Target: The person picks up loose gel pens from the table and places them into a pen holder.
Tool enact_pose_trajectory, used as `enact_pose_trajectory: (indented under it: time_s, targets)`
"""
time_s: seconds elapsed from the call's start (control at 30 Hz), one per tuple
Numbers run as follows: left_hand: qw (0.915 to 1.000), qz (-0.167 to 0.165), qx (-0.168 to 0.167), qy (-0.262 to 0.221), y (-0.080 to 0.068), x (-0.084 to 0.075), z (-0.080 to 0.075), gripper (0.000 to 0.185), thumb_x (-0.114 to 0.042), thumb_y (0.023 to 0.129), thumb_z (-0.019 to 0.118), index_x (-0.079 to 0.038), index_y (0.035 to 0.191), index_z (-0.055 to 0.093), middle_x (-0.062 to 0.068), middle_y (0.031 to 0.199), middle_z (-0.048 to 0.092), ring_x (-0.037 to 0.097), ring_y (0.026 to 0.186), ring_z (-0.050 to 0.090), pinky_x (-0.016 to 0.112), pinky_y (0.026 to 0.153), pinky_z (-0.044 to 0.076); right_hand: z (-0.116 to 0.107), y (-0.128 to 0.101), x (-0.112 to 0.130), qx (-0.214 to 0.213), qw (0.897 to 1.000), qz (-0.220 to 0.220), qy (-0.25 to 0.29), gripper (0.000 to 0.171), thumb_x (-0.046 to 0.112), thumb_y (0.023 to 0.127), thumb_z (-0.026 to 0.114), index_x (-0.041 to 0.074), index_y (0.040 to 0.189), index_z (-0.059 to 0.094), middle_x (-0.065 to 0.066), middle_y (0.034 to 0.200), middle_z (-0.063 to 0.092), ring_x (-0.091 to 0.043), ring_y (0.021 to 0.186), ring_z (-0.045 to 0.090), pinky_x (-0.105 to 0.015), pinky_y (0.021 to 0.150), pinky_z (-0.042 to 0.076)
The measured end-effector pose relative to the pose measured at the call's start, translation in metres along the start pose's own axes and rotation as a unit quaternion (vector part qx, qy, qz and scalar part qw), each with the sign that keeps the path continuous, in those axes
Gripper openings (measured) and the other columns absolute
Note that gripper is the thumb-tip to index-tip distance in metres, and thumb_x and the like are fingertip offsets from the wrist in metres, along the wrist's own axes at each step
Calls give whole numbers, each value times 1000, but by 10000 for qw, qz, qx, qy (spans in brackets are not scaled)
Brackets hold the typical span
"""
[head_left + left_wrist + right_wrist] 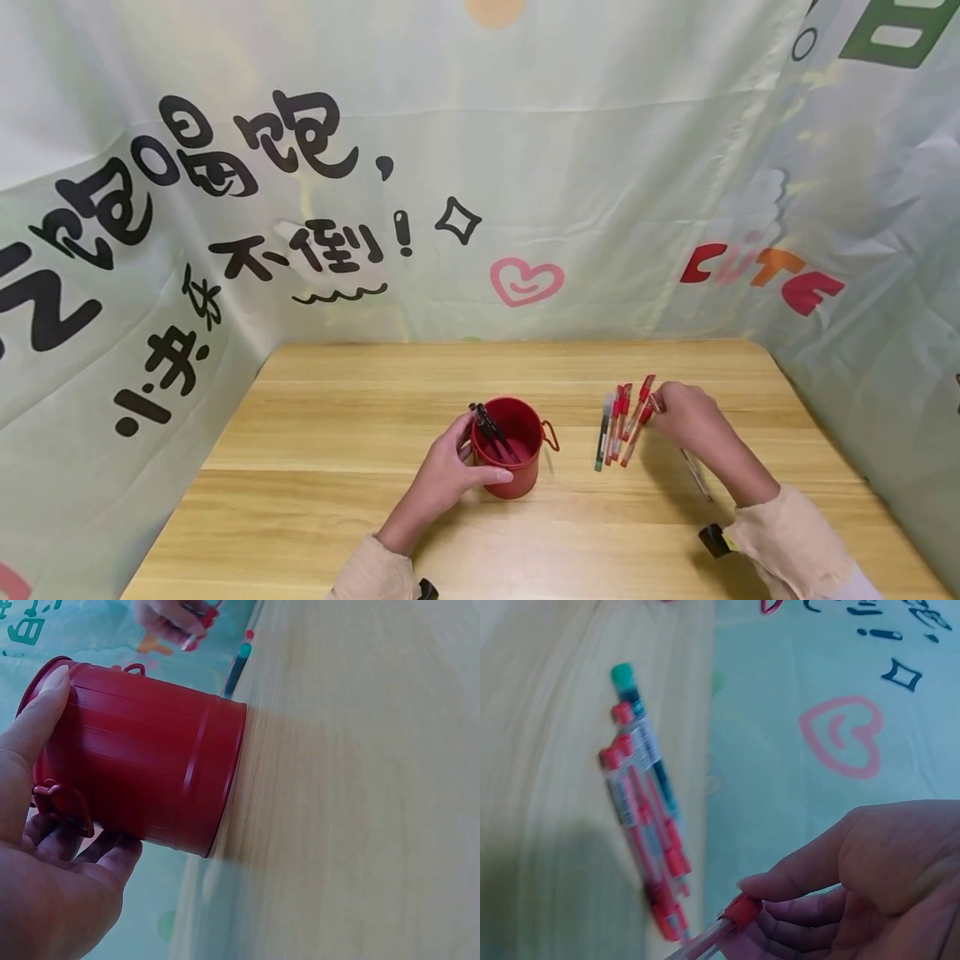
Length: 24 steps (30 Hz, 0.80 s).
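Pale green cloth printed with black characters, a pink heart (pixel 527 282) and the word CUTE hangs behind and to both sides of the scene. Light wooden boards make up the table (pixel 360 508), which fills the near half of the head view.

Near the table's middle stands a red metal bucket (pixel 512 450), upright, with small loop handles on its sides. Inside it lean a few dark pens (pixel 491 431), their tops poking above the rim on the left side. The left hand (pixel 450 475) wraps round the bucket's left wall: its grip grasps the bucket, thumb along the near side and fingers curled behind, as the left wrist view (pixel 45 847) shows plainly.

Right of the bucket, a little apart from it, a small row of red-capped pens (pixel 624 421) lies on the table, with one green-capped pen (pixel 602 442) at the left end of the row.

Just beside the row's far right end, the right hand (pixel 693 421) pinches a single red-capped pen (pixel 731 919) between thumb and fingers; its clear barrel runs under the hand toward the near right. This pen sits in the grip, clear of the row and well right of the bucket.
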State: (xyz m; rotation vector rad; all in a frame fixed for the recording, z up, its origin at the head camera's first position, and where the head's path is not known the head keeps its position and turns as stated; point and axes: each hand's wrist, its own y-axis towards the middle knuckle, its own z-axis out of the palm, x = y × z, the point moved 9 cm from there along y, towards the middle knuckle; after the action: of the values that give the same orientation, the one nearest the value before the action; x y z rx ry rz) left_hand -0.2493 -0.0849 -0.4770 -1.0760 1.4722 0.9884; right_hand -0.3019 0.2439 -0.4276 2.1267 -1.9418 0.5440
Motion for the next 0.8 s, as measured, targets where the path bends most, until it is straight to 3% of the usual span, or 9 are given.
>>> enact_pose_trajectory:
  time_s: [0.1,0.2,0.27,0.33,0.43,0.63,0.8]
  targets:
    - [10000,-1,7,-7,0,1,0,87,-24,74,95,-26,149,51,0,150,59,23,144,53,44,122,41,-7,-4,12,-220,9996,-149,4,37,1,93,58,15,67,35,3,60,29,-14,56,29,-29,53,28]
    - [10000,-1,20,-31,0,1,0,87,-23,75,95,-26,149,51,0,150,59,23,143,54,45,121,43,-15,-8,24,-480,9986,-230,49,23,4,96,59,6,76,48,-3,64,41,-16,57,35,-30,54,30]
    - [10000,2,20,-28,0,1,0,87,-23,75,95,-26,150,51,0,150,59,24,143,54,45,120,43,-22,-10,32,-652,9974,-297,60,11,5,96,60,-4,89,59,-10,71,54,-17,59,43,-31,54,35]
    - [10000,-3,10,-14,0,0,0,88,-24,75,95,-26,150,50,1,151,59,24,144,53,45,121,43,-27,-12,40,-824,9959,-354,103,20,7,97,62,-10,107,64,-20,85,66,-17,61,51,-31,54,41]
    - [10000,-16,-9,12,-1,0,0,88,-24,75,95,-25,151,50,1,151,58,24,145,52,45,121,42,-35,-16,52,-1100,9927,-462,165,31,9,98,64,-12,120,65,-26,100,72,-18,65,60,-31,55,48]
    - [10000,-35,-25,-18,-1,1,0,88,-23,75,95,-25,151,50,1,151,58,24,145,52,45,121,42,-50,-25,76,-1665,9814,-864,396,26,11,98,68,-6,117,70,-23,100,76,-23,72,71,-33,57,55]
    - [10000,-50,-1,-55,-1,0,0,89,-24,75,95,-25,151,50,1,151,58,25,145,53,46,121,42,-55,-30,90,-1832,9750,-1072,655,25,14,98,70,-3,118,71,-21,101,77,-27,78,73,-42,64,61]
